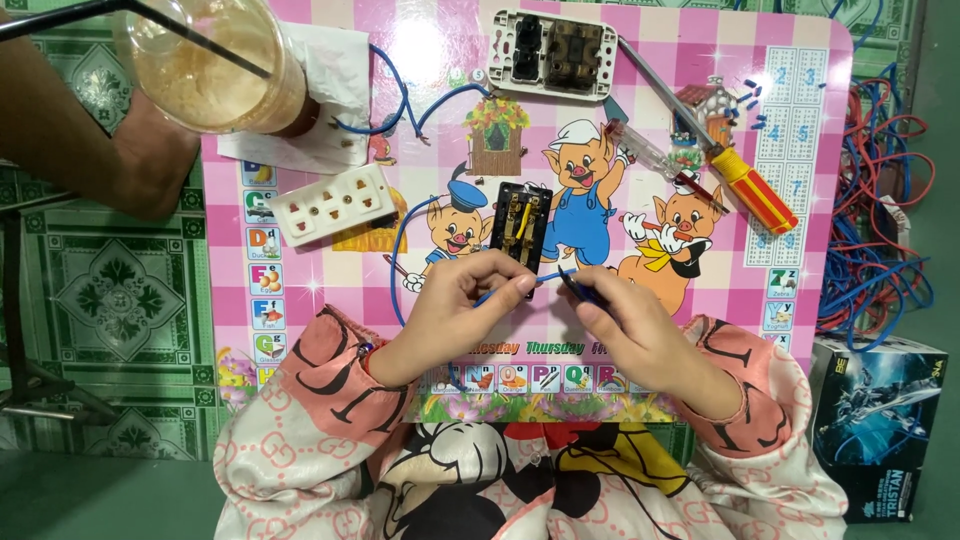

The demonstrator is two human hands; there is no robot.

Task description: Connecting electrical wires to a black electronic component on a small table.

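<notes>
Together, both hands (545, 300) pinch a blue wire (520, 287).

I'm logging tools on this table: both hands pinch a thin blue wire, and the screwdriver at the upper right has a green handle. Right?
Not quite. In the head view the screwdriver has an orange and yellow handle, not green. The left hand and right hand do pinch the thin blue wire.

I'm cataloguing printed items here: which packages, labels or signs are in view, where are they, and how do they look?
Dark rectangular cardboard box: floor at lower right, beside the table; blue-grey aircraft picture on top.
Pink checkered tabletop: printed with cartoon pigs, small picture-label squares down its left edge and a number grid at right.
No screens.
</notes>
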